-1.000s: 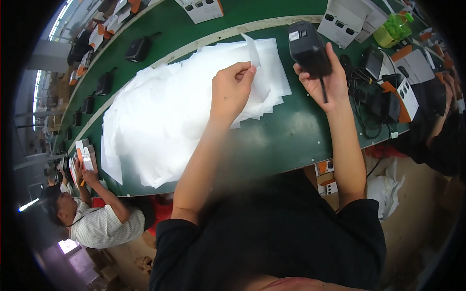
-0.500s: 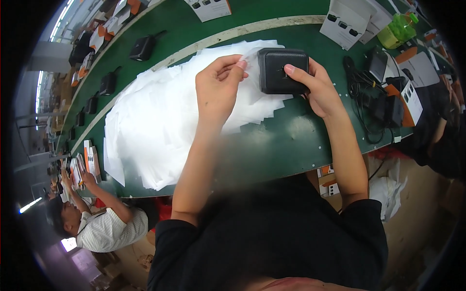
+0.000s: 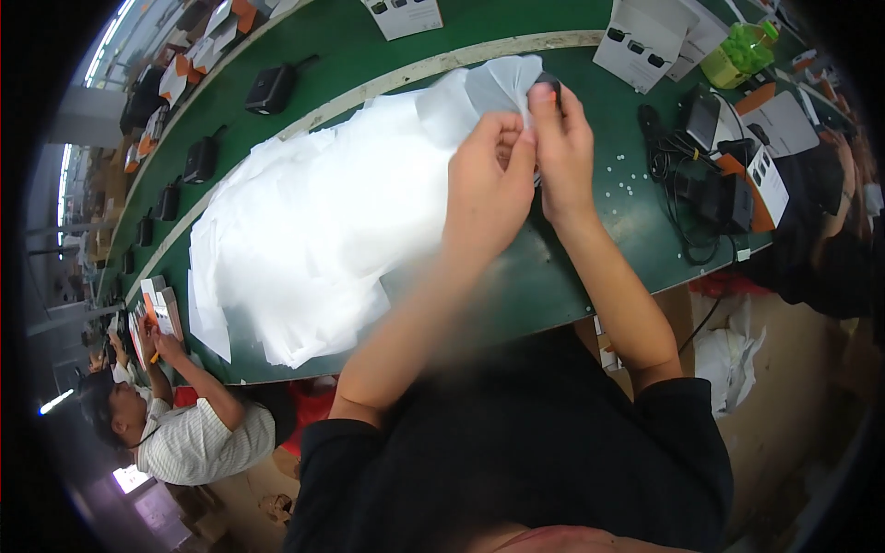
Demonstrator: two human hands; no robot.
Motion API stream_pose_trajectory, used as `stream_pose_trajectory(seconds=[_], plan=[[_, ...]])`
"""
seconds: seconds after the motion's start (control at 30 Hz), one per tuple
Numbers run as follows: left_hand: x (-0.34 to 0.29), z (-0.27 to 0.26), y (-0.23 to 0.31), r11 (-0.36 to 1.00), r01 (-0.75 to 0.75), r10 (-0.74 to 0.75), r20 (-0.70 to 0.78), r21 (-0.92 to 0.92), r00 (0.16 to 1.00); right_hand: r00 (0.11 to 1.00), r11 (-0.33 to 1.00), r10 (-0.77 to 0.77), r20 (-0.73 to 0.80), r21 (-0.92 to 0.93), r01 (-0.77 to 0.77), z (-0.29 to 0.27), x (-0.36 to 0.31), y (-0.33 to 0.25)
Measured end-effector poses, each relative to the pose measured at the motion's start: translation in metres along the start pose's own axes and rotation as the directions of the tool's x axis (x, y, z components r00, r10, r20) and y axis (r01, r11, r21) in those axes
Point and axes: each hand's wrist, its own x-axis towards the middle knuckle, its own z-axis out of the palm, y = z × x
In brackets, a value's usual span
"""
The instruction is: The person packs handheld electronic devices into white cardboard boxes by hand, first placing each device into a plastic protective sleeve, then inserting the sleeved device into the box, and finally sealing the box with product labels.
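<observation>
A translucent white bag [image 3: 493,88] spreads out above the far right end of a large heap of similar white bags [image 3: 313,212]. My left hand [image 3: 489,184] is closed in a pinch on the bag's near edge, thumb and fingertips together. Right beside it, my right hand [image 3: 567,152] grips a small black boxy device [image 3: 551,85], thumb up against the bag's edge. Most of the device is hidden behind the bag and my fingers; only a dark corner shows. Both hands touch or nearly touch at the bag's mouth.
Black devices with stub antennas [image 3: 270,89] stand along the far green table [image 3: 387,69]. Black adapters with cables [image 3: 705,194], an open white-and-orange box [image 3: 770,189] and a green bottle [image 3: 740,53] lie at right. A co-worker [image 3: 198,433] handles cartons at left.
The black device, whose face showed before, is now mostly covered by the bag and my right hand. My left hand has moved right and nearer to me, meeting the right one.
</observation>
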Motion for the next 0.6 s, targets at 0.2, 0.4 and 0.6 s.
stream_pose_trajectory(seconds=[0.2,0.4,0.6], plan=[[0.042,-0.028,0.041,0.942,0.176,-0.151,0.109,-0.285,0.983,0.976,0.956,0.198,0.088,0.201,-0.212,-0.043,0.026,-0.027],[0.037,0.003,0.07,0.984,0.163,-0.098,0.549,-0.07,0.83,0.918,0.858,-0.117,0.379,-0.427,0.286,-0.051,-0.006,-0.052],[0.112,0.042,0.071,0.962,-0.271,0.262,0.173,0.032,0.95,0.877,0.837,-0.472,0.088,-0.269,0.477,-0.12,0.0,-0.094]])
